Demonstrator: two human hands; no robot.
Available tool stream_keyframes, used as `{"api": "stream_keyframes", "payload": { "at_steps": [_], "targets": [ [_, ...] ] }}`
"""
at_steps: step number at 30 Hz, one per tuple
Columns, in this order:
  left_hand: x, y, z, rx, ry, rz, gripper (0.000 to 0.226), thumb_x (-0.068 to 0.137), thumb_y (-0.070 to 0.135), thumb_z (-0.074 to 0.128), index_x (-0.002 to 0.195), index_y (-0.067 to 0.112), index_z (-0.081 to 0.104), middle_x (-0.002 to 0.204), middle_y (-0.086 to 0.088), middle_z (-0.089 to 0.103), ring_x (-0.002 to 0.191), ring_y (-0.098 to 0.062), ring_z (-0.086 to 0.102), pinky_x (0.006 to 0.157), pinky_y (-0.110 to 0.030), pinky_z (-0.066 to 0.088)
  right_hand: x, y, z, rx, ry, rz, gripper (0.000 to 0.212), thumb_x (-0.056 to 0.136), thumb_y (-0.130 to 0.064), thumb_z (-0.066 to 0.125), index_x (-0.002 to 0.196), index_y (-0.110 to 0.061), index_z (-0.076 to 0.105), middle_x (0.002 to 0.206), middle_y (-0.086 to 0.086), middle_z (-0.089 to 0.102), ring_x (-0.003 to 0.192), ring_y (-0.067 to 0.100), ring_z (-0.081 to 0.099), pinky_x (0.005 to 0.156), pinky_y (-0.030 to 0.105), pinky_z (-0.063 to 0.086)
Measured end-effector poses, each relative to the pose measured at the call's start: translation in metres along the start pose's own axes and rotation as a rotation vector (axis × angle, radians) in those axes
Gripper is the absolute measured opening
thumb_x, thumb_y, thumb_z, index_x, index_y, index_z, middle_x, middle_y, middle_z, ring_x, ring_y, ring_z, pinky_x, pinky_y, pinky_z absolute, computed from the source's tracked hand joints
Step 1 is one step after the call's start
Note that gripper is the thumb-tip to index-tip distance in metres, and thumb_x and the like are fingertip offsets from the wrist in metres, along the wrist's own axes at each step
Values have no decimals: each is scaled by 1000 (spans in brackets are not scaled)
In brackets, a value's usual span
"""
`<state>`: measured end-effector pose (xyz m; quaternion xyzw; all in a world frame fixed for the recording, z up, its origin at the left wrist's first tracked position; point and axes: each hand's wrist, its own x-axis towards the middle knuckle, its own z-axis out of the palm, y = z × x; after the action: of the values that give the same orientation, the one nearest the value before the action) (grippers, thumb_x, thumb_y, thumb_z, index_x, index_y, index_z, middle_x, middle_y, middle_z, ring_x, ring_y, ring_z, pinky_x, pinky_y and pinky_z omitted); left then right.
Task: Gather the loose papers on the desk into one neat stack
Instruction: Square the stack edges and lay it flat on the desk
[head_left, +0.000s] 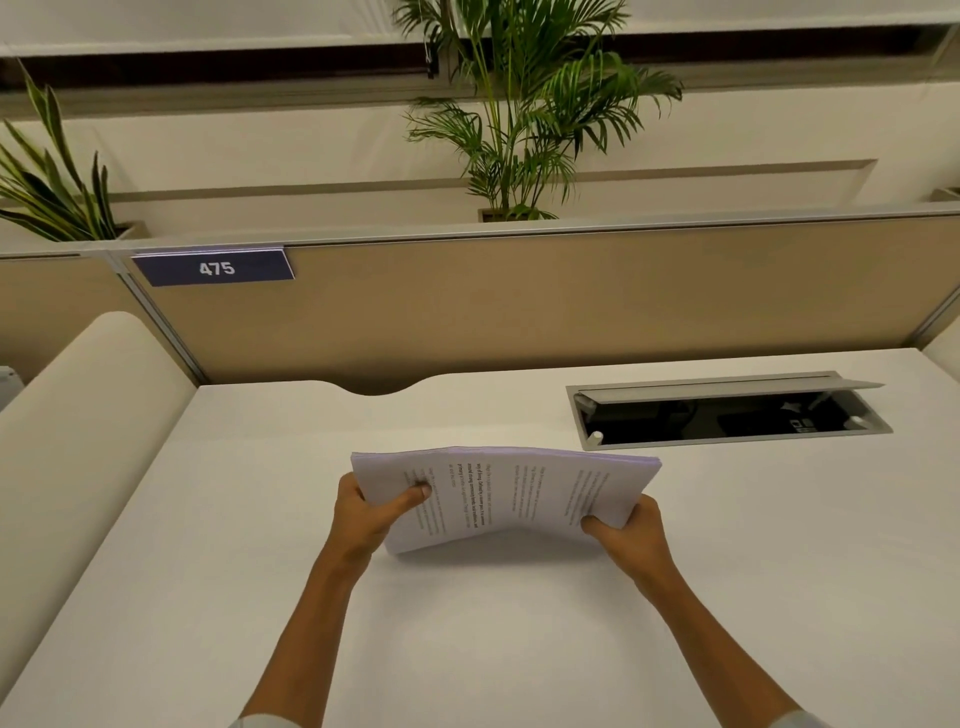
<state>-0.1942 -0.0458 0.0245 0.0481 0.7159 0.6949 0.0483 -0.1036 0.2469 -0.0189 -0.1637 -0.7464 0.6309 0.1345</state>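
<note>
I see the stack of printed papers (506, 496) held above the middle of the white desk (519, 649), not lying flat on it. The sheets are gathered together, edges roughly aligned, and the stack bows upward along its centre. Printed text runs sideways across the top sheet.

The left hand (371, 512) grips the stack's left end, thumb pressed on the top sheet, fingers hidden underneath. The right hand (626, 532) grips the right end, thumb on top at the near corner, fingers curled beneath. Both hands are closed on the papers; both forearms are bare.

No other sheets are visible on the desk surface. Behind and to the right of the stack, a cable hatch (727, 413) is set into the desk with its grey lid raised. A tan partition panel (571, 301) stands along the far edge, carrying a dark label reading 475 (215, 267). Potted plants (524, 109) stand beyond the partition.
</note>
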Motion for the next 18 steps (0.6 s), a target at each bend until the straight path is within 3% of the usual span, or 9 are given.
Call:
{"api": "stream_keyframes", "payload": {
  "at_steps": [5, 10, 16, 18],
  "targets": [
    [6, 22, -3, 70, -30, 52, 53, 52, 47, 84, 93, 16, 71, 87, -2, 76, 85, -31, 70, 68, -36, 61, 8, -12, -4, 1, -42, -50, 41, 74, 4, 77, 88, -32, 67, 87, -2, 74, 84, 15, 73, 68, 28, 61],
    [2, 15, 6, 19, 1, -64, 35, 58, 27, 79, 91, 26, 69, 77, 13, 76, 87, -23, 69, 62, -25, 60, 6, -6, -2, 14, -56, 16, 36, 75, 0, 75, 92, -30, 66, 92, 2, 73, 87, 22, 72, 69, 27, 61],
    [-2, 6, 3, -15, 45, -92, 31, 65, 22, 82, 94, 20, 71, 84, 5, 78, 86, -28, 73, 71, -38, 59, 3, 9, -13, -67, -166, 78, 28, 75, -1, 75, 86, -26, 73, 88, 7, 76, 88, 30, 71, 75, 43, 60],
    [9, 16, 9, -42, -1, -102, 28, 71, 15, 84, 96, 17, 71, 88, 0, 79, 88, -31, 73, 72, -42, 61, -5, -3, -31, 36, -100, 101, 23, 72, -7, 82, 92, -18, 75, 92, 6, 77, 92, 30, 72, 78, 40, 61]
  ]
}}
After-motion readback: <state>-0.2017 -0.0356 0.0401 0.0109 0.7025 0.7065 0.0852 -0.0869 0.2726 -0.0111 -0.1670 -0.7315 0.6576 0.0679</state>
